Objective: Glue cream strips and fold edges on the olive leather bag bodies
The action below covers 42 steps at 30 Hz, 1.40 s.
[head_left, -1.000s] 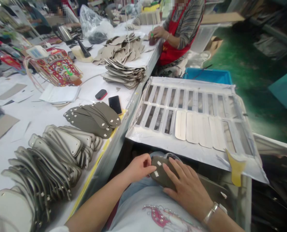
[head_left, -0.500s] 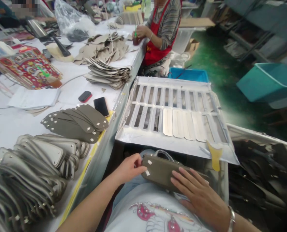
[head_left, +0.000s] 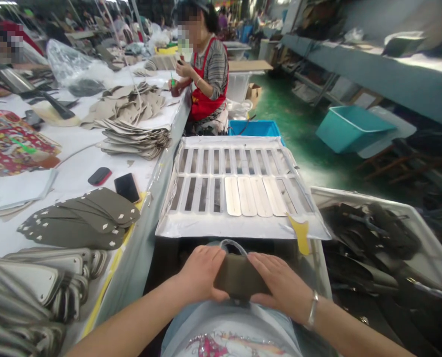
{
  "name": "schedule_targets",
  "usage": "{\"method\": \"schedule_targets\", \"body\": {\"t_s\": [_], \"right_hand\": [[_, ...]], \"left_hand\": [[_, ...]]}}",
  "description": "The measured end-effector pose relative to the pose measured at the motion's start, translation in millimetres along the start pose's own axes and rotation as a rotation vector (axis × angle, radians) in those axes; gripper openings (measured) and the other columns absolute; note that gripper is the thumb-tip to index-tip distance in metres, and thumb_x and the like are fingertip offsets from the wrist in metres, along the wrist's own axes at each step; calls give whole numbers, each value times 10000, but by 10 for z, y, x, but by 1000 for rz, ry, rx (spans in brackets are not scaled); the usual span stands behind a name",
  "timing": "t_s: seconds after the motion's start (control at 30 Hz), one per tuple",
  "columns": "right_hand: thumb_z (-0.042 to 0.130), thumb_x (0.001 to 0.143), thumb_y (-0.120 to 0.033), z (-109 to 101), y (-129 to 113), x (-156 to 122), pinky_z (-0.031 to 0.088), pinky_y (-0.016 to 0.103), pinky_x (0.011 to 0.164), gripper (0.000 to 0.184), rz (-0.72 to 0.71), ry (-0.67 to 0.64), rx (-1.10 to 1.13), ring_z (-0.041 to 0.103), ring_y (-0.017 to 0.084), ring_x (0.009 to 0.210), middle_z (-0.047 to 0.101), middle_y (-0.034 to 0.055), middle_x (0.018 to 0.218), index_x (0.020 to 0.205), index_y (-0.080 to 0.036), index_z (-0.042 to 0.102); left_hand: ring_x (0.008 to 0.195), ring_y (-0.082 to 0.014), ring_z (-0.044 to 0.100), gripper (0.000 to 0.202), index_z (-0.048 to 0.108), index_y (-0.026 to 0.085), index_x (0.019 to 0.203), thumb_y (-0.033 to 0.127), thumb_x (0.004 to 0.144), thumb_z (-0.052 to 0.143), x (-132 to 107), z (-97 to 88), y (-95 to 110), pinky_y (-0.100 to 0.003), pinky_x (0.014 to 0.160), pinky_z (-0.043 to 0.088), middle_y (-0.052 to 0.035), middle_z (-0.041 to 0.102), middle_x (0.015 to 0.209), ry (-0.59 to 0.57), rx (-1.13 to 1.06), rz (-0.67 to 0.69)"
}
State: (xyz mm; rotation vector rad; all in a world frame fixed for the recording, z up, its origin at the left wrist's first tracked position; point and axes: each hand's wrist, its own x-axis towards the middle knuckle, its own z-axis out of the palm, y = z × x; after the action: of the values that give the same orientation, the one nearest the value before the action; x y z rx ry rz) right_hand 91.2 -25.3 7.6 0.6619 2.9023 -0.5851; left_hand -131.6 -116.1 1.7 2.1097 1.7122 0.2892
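Note:
Both hands grip one olive-grey leather piece (head_left: 238, 278) over my lap. My left hand (head_left: 202, 271) wraps its left end, fingers curled round the edge. My right hand (head_left: 280, 285) clasps its right end. Just beyond them lies a slotted white tray (head_left: 239, 224) with several pale strips (head_left: 252, 196) laid in its lower row. A yellow scraper (head_left: 300, 233) rests at the tray's front right corner.
On the table to my left lie fanned olive pieces (head_left: 81, 218), stacked grey-edged pieces (head_left: 27, 292), a black phone (head_left: 127, 187) and a tan stack (head_left: 135, 139). A person in a red apron (head_left: 206, 84) sits beyond. A bin of dark pieces (head_left: 369, 243) stands right.
The view has tilted up. My hands have closed in from both ends onto the olive piece; the right hand, earlier lying flat on it, now grips its end.

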Motion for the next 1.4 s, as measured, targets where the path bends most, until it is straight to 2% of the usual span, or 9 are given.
{"method": "schedule_targets", "body": {"t_s": [0.13, 0.37, 0.5, 0.63, 0.87, 1.0, 1.17, 1.27, 1.4], "right_hand": [[630, 651, -559, 90, -6, 72, 346, 469, 938, 848, -16, 39, 4, 441, 314, 1132, 476, 202, 1263, 1296, -65, 387], [599, 681, -492, 69, -54, 144, 367, 452, 870, 730, -50, 27, 1, 475, 316, 1038, 512, 204, 1160, 1235, -51, 421], [582, 663, -603, -1, -127, 242, 402, 433, 789, 776, -24, 5, -2, 514, 306, 946, 554, 171, 1079, 1217, -82, 427], [550, 585, -737, -15, -161, 392, 429, 379, 683, 763, 17, -44, 10, 556, 290, 844, 595, 129, 946, 1051, -134, 512], [546, 617, -713, -38, -77, 382, 446, 366, 667, 662, 20, -39, 64, 575, 273, 836, 609, 104, 942, 986, -164, 542], [451, 759, -634, 16, -128, 430, 445, 382, 681, 527, 71, 19, 42, 576, 280, 857, 617, 106, 948, 995, -174, 551], [314, 822, -621, 58, -298, 687, 447, 397, 708, 543, 138, -48, 124, 593, 285, 876, 631, 125, 949, 985, -173, 575], [320, 824, -606, 13, -183, 684, 448, 402, 725, 530, 116, -132, 190, 598, 288, 901, 639, 122, 985, 1033, -195, 581], [379, 812, -582, -96, 304, 281, 454, 391, 734, 480, 161, -231, 256, 615, 274, 885, 655, 85, 996, 1098, -253, 580]], "left_hand": [[1019, -298, 483, 790, 435, 171, 1151, 503, 496, 727, -15, 0, -11, -432, 929, 294, -112, 533, 1139, -28, -4, 16], [987, -292, 506, 704, 473, 185, 1107, 471, 511, 717, 41, -41, 6, -412, 917, 300, -101, 559, 1105, -50, -33, 16], [958, -287, 518, 685, 495, 190, 1079, 470, 498, 726, 34, -49, 35, -401, 896, 316, -85, 579, 1055, -44, -50, 3], [972, -288, 515, 680, 505, 210, 1070, 487, 492, 733, 50, -56, 49, -392, 887, 325, -75, 578, 1050, -64, -57, -22], [1026, -281, 507, 727, 502, 202, 1127, 510, 515, 745, 17, -74, 8, -422, 944, 330, -89, 568, 1126, -27, -179, -13], [1140, -245, 453, 641, 447, 213, 1229, 384, 659, 683, -124, 8, -82, -395, 974, 350, -90, 491, 1260, 115, -411, -281], [956, -188, 563, 351, 551, 189, 1114, 301, 782, 539, -180, 89, -119, -315, 870, 430, -49, 610, 1076, 174, -711, -483], [884, -189, 575, 310, 592, 184, 1055, 335, 791, 528, -142, 72, -111, -299, 801, 451, -42, 635, 984, 140, -756, -466], [890, -194, 571, 330, 595, 203, 1065, 366, 784, 542, -133, 40, -111, -294, 811, 439, -36, 626, 999, 94, -747, -450]]}}
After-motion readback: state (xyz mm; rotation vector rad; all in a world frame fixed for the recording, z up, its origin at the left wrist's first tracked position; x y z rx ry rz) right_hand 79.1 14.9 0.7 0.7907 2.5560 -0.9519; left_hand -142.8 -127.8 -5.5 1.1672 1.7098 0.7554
